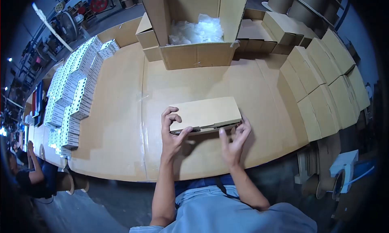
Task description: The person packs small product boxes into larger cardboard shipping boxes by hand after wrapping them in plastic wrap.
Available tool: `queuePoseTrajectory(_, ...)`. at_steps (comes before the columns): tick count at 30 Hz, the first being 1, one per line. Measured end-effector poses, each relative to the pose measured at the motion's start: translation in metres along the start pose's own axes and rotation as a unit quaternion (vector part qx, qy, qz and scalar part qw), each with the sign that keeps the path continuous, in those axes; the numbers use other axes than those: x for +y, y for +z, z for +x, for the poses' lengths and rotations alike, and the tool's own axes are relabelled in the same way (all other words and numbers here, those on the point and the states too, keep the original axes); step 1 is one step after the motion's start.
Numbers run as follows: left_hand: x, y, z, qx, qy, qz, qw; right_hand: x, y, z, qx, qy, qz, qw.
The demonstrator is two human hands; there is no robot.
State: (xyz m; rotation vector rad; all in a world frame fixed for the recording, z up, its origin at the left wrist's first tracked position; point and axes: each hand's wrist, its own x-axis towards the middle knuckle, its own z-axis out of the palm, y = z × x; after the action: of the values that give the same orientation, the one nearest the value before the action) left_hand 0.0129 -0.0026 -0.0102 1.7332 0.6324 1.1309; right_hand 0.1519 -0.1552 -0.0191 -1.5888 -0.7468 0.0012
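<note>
A long, low brown cardboard box (pixel 206 111) is between my two hands over the table, its lid down and a dark gap showing along the front edge. My left hand (pixel 172 131) grips the left end, thumb at the front edge and some fingers curled above the lid. At the right front corner, my right hand (pixel 235 146) has its thumb against the front edge and its fingers round the right end. What is inside the box is hidden.
A large open carton (pixel 198 57) with clear plastic bags (pixel 198 30) stands at the back. White small boxes (pixel 75 91) are stacked left, brown boxes (pixel 324 89) right. Another person (pixel 36 174) is at far left. Cardboard covers the table (pixel 115 131).
</note>
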Motion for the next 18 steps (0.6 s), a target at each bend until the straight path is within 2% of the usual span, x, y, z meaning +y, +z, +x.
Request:
queuePoseTrajectory(1, 0.000, 0.000, 0.001, 0.003, 0.009, 0.002, 1.000, -0.014, -0.002, -0.003, -0.005, -0.035, -0.064, 0.997)
queuePoseTrajectory(2, 0.000, 0.001, 0.001, 0.005, 0.008, 0.000, 1.000, -0.032, -0.005, -0.003, -0.048, -0.061, -0.120, 0.990)
queuePoseTrajectory(5, 0.000, 0.003, 0.003, 0.008, 0.007, -0.002, 1.000, -0.030, 0.008, -0.009, -0.042, -0.024, -0.133, 0.990)
queuePoseTrajectory(15, 0.008, 0.001, -0.001, -0.003, -0.017, -0.020, 1.000, -0.025, 0.001, -0.013, -0.056, -0.082, -0.097, 0.990)
queuePoseTrajectory(18, 0.009, -0.003, -0.001, -0.021, -0.030, -0.041, 0.998, -0.018, -0.009, -0.011, -0.064, -0.063, -0.107, 0.990)
